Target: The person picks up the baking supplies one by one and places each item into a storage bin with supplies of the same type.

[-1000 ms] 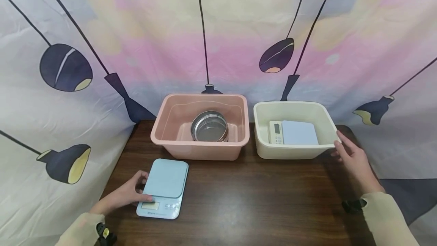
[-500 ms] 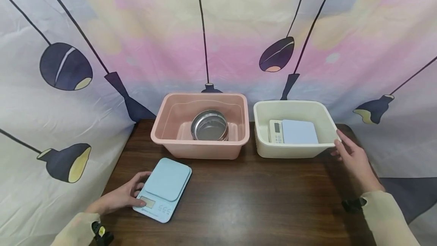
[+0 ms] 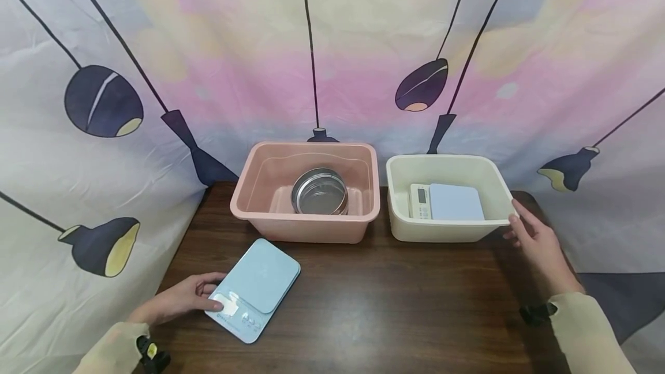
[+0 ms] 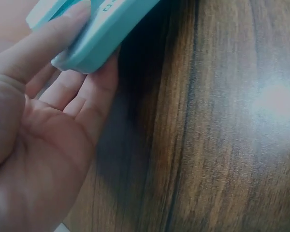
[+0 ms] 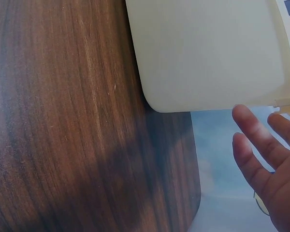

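A light blue kitchen scale (image 3: 257, 287) is in my left hand (image 3: 179, 300), at the table's left front. The thumb lies on its top by the display, and the other fingers are under its left edge. In the left wrist view this scale (image 4: 106, 41) shows a raised near corner with a dark shadow below. My right hand (image 3: 540, 247) touches the right front corner of a cream bin (image 3: 447, 231), its fingers loosely extended. The bin's smooth side (image 5: 212, 58) fills the top of the right wrist view. Inside the bin lies a white kitchen scale (image 3: 449, 202).
Left of the cream bin stands a pink bin (image 3: 306, 229) with round metal sieves (image 3: 319, 192) in it. Both bins are at the back of the dark wooden table (image 3: 384, 299), against a lamp-patterned cloth (image 3: 353, 74).
The blue scale has turned clockwise and shifted slightly right in my left hand. The left wrist has drawn a little to the left. My right hand and both bins stay where they were.
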`<state>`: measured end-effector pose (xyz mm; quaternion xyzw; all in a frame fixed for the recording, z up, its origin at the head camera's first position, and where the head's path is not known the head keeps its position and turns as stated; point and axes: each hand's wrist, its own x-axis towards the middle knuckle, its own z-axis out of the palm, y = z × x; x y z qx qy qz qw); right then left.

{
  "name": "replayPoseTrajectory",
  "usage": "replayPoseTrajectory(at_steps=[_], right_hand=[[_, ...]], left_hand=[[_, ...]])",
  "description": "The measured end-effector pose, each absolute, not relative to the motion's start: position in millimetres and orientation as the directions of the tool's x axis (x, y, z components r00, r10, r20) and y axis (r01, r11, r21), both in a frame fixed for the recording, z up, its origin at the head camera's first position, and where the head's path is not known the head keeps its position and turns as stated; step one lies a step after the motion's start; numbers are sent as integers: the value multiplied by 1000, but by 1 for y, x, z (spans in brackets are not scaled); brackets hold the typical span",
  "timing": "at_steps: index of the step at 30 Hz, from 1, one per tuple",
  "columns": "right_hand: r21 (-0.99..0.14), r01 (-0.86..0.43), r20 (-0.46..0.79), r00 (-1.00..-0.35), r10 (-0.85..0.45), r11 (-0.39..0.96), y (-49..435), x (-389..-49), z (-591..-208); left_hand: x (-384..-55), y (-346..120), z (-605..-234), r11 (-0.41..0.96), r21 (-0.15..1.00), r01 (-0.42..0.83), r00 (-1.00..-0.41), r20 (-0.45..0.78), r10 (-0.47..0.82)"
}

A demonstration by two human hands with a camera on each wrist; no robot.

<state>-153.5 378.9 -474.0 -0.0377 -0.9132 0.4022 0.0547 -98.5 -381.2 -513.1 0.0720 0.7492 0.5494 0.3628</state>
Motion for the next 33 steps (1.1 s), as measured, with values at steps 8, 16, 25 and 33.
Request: replayPoseTrajectory(at_steps=[8, 16, 25, 33], right_hand=[[-747, 7, 98, -988, 120, 664, 379, -155, -475], [-746, 3, 100, -988, 116, 666, 381, -155, -476], [-753, 2, 98, -988, 116, 658, 380, -154, -476], [-744, 11, 81, -991, 106, 668, 380, -152, -474]], left_hand=[[-99, -383, -510, 268, 891, -367, -674, -453, 583], [-100, -378, -513, 279, 887, -367, -733, -461, 500], [-102, -369, -512, 329, 892, -310, -791, -434, 432], [-105, -352, -504, 343, 907, -245, -818, -383, 430]])
